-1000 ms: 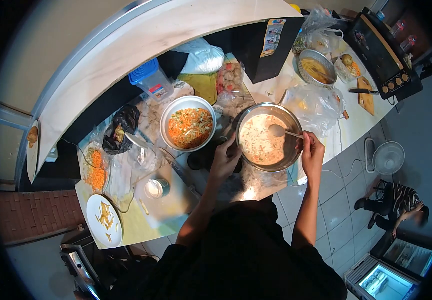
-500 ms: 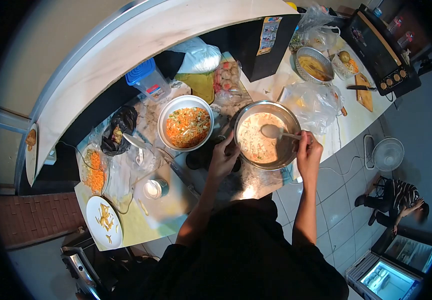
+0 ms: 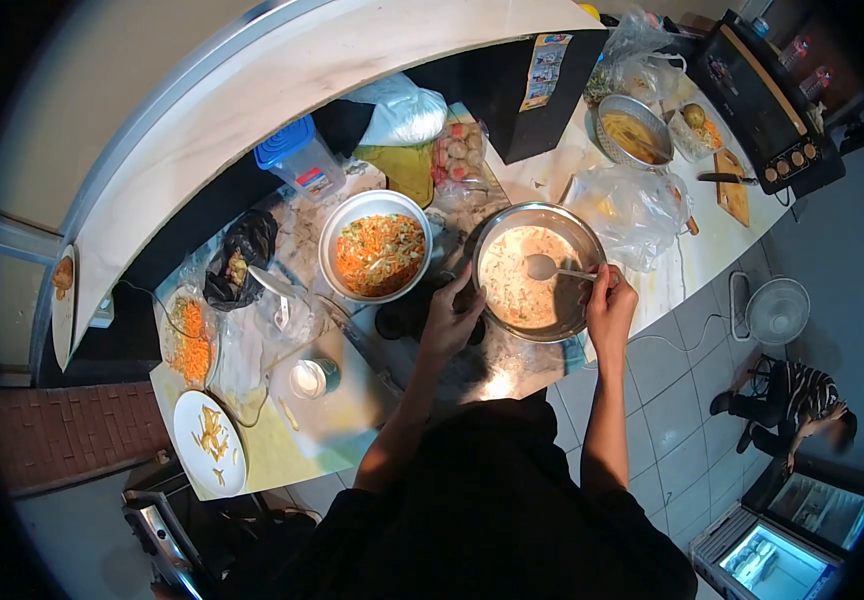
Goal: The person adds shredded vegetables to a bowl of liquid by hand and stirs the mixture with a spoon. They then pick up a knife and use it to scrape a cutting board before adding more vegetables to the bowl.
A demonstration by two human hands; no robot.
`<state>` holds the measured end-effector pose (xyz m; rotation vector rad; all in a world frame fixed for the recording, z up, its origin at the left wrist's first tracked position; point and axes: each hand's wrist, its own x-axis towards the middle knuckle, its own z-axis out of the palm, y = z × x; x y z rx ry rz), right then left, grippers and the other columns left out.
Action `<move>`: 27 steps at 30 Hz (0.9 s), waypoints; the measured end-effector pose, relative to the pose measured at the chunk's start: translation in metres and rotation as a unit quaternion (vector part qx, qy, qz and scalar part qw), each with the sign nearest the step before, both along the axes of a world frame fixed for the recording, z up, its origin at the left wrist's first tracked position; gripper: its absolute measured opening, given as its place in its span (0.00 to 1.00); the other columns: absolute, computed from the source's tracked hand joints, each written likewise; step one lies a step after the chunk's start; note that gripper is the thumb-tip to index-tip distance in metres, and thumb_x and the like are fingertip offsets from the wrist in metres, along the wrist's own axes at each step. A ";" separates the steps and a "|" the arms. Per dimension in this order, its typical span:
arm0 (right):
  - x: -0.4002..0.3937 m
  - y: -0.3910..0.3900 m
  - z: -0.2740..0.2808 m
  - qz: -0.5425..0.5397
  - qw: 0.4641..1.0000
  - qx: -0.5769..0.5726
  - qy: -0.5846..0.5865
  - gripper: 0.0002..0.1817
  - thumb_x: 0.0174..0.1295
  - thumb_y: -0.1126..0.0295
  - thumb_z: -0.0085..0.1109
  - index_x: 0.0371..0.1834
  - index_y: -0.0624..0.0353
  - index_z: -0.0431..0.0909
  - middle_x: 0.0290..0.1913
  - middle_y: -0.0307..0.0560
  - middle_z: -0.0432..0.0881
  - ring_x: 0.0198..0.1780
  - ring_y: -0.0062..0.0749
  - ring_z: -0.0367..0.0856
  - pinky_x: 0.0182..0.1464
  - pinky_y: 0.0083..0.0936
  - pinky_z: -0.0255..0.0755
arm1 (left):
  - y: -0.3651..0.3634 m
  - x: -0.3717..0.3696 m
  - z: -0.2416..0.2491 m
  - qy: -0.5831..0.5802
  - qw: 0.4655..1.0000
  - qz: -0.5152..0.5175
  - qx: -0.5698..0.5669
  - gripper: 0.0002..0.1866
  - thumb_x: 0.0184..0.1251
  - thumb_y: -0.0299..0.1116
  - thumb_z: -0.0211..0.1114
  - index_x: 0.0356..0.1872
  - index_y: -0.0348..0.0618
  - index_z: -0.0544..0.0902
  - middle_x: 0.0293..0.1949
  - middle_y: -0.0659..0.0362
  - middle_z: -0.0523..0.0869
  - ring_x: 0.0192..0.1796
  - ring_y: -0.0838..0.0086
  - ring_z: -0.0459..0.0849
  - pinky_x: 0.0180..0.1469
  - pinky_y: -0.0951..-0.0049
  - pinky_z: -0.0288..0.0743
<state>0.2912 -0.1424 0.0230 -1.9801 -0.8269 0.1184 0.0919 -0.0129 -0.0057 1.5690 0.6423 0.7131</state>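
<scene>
A steel bowl (image 3: 589, 235) holds a creamy mixture with orange and green bits. My right hand (image 3: 611, 308) is closed around the handle of a ladle (image 3: 543, 267), whose bowl rests at the surface of the mixture. At the steel bowl's left rim, my left hand (image 3: 452, 318) grips the edge, thumb toward the inside. A white bowl (image 3: 326, 246) of shredded orange and pale vegetables stands just left of the steel bowl.
Behind lie a plastic bag (image 3: 632, 215), a colander (image 3: 607, 145) and a knife (image 3: 727, 178) on a board. Leftward are a blue-lidded container (image 3: 302, 165), a black bag (image 3: 242, 255), a jar (image 3: 309, 379) and a white plate (image 3: 192, 452). A person (image 3: 802, 400) sits at far right.
My right hand and the ladle have shifted slightly; the hand is a little lower and further left. My left hand stays at the rim.
</scene>
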 end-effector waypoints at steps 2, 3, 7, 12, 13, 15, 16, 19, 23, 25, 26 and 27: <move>-0.003 0.003 -0.002 -0.004 0.997 0.021 0.070 0.18 0.75 0.63 0.43 0.34 0.66 0.77 0.19 0.41 0.78 0.16 0.18 0.73 0.18 0.18 0.63 | -0.001 0.000 0.000 -0.028 1.000 -0.002 0.003 0.28 0.68 0.22 0.60 0.67 0.28 0.64 0.34 0.68 0.76 0.35 0.90 0.69 0.38 0.87 0.67; -0.005 0.004 0.000 -0.002 0.997 0.021 0.070 0.18 0.75 0.63 0.43 0.34 0.66 0.77 0.19 0.41 0.78 0.16 0.18 0.73 0.18 0.18 0.63 | -0.001 0.000 0.000 -0.027 1.000 0.000 0.003 0.28 0.68 0.22 0.60 0.67 0.28 0.64 0.34 0.68 0.76 0.35 0.90 0.69 0.38 0.87 0.67; -0.006 0.003 0.003 -0.006 0.990 0.048 0.133 0.19 0.75 0.61 0.43 0.35 0.66 0.77 0.21 0.41 0.79 0.17 0.18 0.74 0.18 0.18 0.64 | -0.001 -0.001 -0.002 -0.009 1.000 0.002 -0.016 0.27 0.68 0.22 0.60 0.67 0.28 0.65 0.34 0.68 0.77 0.35 0.90 0.69 0.38 0.87 0.67; -0.005 -0.003 0.013 -0.002 0.982 0.072 0.175 0.20 0.75 0.60 0.44 0.36 0.67 0.77 0.23 0.42 0.79 0.19 0.18 0.74 0.20 0.17 0.65 | 0.000 -0.001 -0.004 -0.022 1.000 0.002 0.014 0.27 0.68 0.21 0.60 0.67 0.28 0.65 0.34 0.68 0.76 0.35 0.90 0.69 0.39 0.87 0.67; -0.005 -0.004 0.016 -0.001 0.980 0.073 0.185 0.20 0.76 0.61 0.44 0.37 0.67 0.77 0.23 0.42 0.79 0.20 0.19 0.75 0.20 0.17 0.65 | 0.000 -0.002 -0.002 -0.008 1.000 0.000 0.011 0.27 0.68 0.21 0.60 0.67 0.28 0.65 0.35 0.68 0.77 0.36 0.90 0.69 0.39 0.87 0.67; -0.005 -0.006 0.016 -0.001 0.978 0.074 0.196 0.20 0.76 0.61 0.44 0.37 0.68 0.77 0.24 0.42 0.79 0.21 0.19 0.75 0.21 0.17 0.65 | -0.001 -0.002 0.000 0.005 1.000 -0.003 0.007 0.27 0.68 0.21 0.60 0.67 0.28 0.65 0.35 0.68 0.78 0.36 0.90 0.70 0.39 0.87 0.68; -0.004 -0.007 0.015 0.000 0.979 0.078 0.190 0.20 0.75 0.61 0.44 0.37 0.68 0.77 0.23 0.42 0.79 0.20 0.19 0.75 0.22 0.18 0.65 | -0.001 -0.001 0.001 -0.008 1.000 -0.002 -0.003 0.27 0.68 0.21 0.60 0.67 0.29 0.65 0.35 0.68 0.78 0.36 0.90 0.70 0.39 0.87 0.68; -0.004 -0.008 0.015 0.003 0.979 0.087 0.186 0.20 0.75 0.61 0.44 0.37 0.68 0.78 0.23 0.42 0.79 0.20 0.20 0.75 0.22 0.19 0.65 | -0.001 -0.002 0.003 -0.015 1.000 -0.003 -0.010 0.27 0.68 0.21 0.60 0.67 0.29 0.65 0.36 0.68 0.79 0.36 0.90 0.70 0.39 0.87 0.68; -0.005 -0.011 0.024 0.009 0.975 0.100 0.196 0.20 0.75 0.61 0.44 0.38 0.70 0.77 0.24 0.43 0.79 0.22 0.20 0.75 0.23 0.19 0.66 | 0.000 -0.001 -0.004 -0.004 1.000 -0.003 -0.011 0.28 0.67 0.21 0.61 0.68 0.30 0.64 0.35 0.68 0.79 0.36 0.90 0.70 0.37 0.88 0.67; -0.004 -0.013 0.027 0.014 0.975 0.106 0.194 0.20 0.75 0.61 0.44 0.38 0.70 0.77 0.25 0.44 0.79 0.22 0.21 0.75 0.24 0.19 0.66 | 0.000 -0.001 -0.003 -0.001 1.000 -0.001 -0.011 0.28 0.67 0.21 0.61 0.68 0.31 0.65 0.34 0.69 0.78 0.35 0.90 0.70 0.36 0.88 0.67; -0.003 -0.014 0.028 0.019 0.975 0.111 0.192 0.20 0.75 0.61 0.45 0.39 0.70 0.77 0.25 0.44 0.79 0.22 0.21 0.75 0.24 0.19 0.66 | 0.000 -0.001 -0.002 0.001 1.000 0.001 -0.010 0.28 0.67 0.21 0.61 0.68 0.32 0.65 0.33 0.69 0.77 0.33 0.91 0.69 0.34 0.88 0.66; -0.002 -0.016 0.029 0.019 0.975 0.111 0.192 0.20 0.75 0.61 0.45 0.39 0.70 0.77 0.25 0.44 0.79 0.22 0.21 0.75 0.24 0.19 0.66 | 0.000 -0.001 -0.006 0.001 1.000 0.001 -0.010 0.28 0.67 0.21 0.61 0.68 0.32 0.65 0.33 0.69 0.77 0.33 0.91 0.69 0.34 0.88 0.66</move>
